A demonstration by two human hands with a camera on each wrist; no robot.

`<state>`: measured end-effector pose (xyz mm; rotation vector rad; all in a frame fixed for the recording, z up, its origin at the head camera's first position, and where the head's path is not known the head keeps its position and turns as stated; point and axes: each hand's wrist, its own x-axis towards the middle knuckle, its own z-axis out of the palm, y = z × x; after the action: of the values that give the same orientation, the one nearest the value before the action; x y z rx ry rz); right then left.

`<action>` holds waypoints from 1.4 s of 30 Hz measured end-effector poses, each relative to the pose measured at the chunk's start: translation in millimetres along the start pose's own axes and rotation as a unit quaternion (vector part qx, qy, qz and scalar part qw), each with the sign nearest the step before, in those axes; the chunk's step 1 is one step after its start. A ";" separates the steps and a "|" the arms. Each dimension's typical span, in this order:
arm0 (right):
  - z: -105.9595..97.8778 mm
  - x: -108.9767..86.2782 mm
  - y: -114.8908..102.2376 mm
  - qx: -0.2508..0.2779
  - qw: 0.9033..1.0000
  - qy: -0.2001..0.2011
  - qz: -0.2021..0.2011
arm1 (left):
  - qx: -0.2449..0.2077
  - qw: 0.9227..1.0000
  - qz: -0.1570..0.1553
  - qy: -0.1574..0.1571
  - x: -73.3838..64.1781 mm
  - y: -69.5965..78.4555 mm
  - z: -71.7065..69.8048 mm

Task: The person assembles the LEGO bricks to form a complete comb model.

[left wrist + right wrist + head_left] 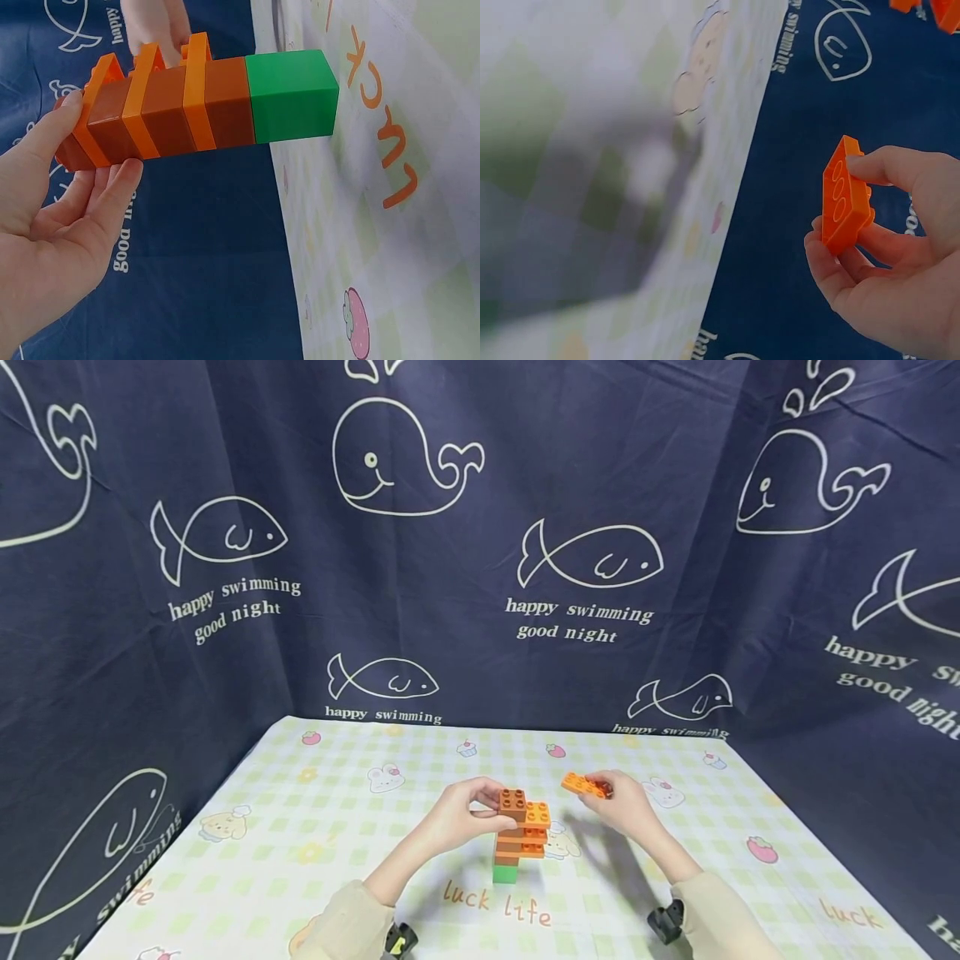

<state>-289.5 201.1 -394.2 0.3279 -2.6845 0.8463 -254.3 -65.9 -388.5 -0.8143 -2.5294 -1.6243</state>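
Pinched in the right hand [626, 802], orange plate [585, 785] hovers beside tower [519, 835]

1. We are seeing a plastic brick tower [520, 835] showing alternating brown and bright orange layers above a green cube base [292, 94].
2. We are noting a flat bright orange plastic plate brick [845, 196].
3. We are looking at a pale green-and-white checked tablecloth [315, 827] carrying cartoon animals, strawberries and orange lettering.
4. We are viewing a navy fabric backdrop [480, 568] bearing white outlined whales, fish and words.
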 end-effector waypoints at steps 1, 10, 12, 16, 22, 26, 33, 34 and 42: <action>-0.7 0.1 -2.4 0.002 1.000 0.002 -0.002 | 0.000 1.000 0.000 0.000 0.0 -0.1 0.1; -5.2 -0.2 -17.7 0.017 1.000 0.012 -0.019 | 0.001 1.000 0.000 0.000 0.9 -1.5 0.9; -5.8 -0.6 -20.6 0.020 0.999 0.015 -0.027 | 0.001 1.000 -0.001 0.000 1.3 -1.9 0.8; -7.3 -2.0 -27.0 0.026 0.998 0.023 -0.048 | 0.000 1.000 0.000 0.000 1.6 -2.5 0.7; -10.7 -3.7 -37.3 0.033 0.996 0.030 -0.074 | -0.001 1.000 0.001 -0.001 1.1 -2.6 1.1; -13.5 -4.4 -43.7 0.036 0.995 0.032 -0.089 | -0.004 1.000 0.002 0.001 0.7 -1.5 1.2; -20.3 -8.7 -57.9 0.036 0.994 0.027 -0.099 | -0.006 1.000 0.000 -0.001 0.5 -0.6 1.0; -21.1 -9.3 -60.0 0.037 0.994 0.026 -0.102 | -0.005 1.000 0.000 -0.002 0.4 -0.7 0.9; -23.7 -13.8 -73.2 0.040 0.990 0.024 -0.130 | -0.003 1.000 0.002 -0.002 0.5 -3.1 1.1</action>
<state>-249.2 158.1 -342.8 0.6508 -2.4963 0.8704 -255.8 -65.8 -391.5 -0.8238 -2.5250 -1.6301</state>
